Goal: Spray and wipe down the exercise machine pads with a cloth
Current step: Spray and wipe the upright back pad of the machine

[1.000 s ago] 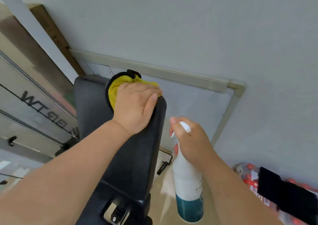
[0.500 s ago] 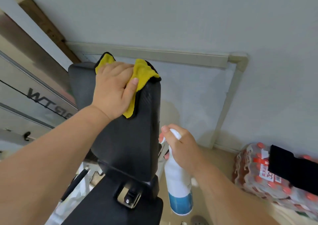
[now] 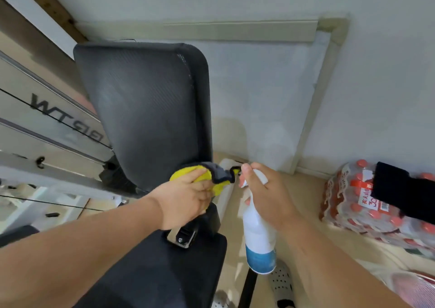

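The black back pad (image 3: pixel 146 109) of the exercise machine stands upright in the middle of the view, its surface faintly streaked. Below it lies the black seat pad (image 3: pixel 160 272). My left hand (image 3: pixel 186 201) presses a yellow cloth with a grey edge (image 3: pixel 207 178) against the pad's lower right corner. Just to the right, my right hand (image 3: pixel 270 194) holds a white spray bottle with a blue base (image 3: pixel 259 241) by its neck, nozzle up, a little off the pad's side.
A metal hinge bracket (image 3: pixel 182 235) joins the two pads. The machine's white frame with lettering (image 3: pixel 58 119) and cables is on the left. Shrink-wrapped red-capped bottles (image 3: pixel 348 201) with a black item on top sit on the floor at right. A grey wall is behind.
My left hand has dragged the cloth from the top of the back pad down to its lower right corner. The right hand with the bottle has stayed beside the pad.
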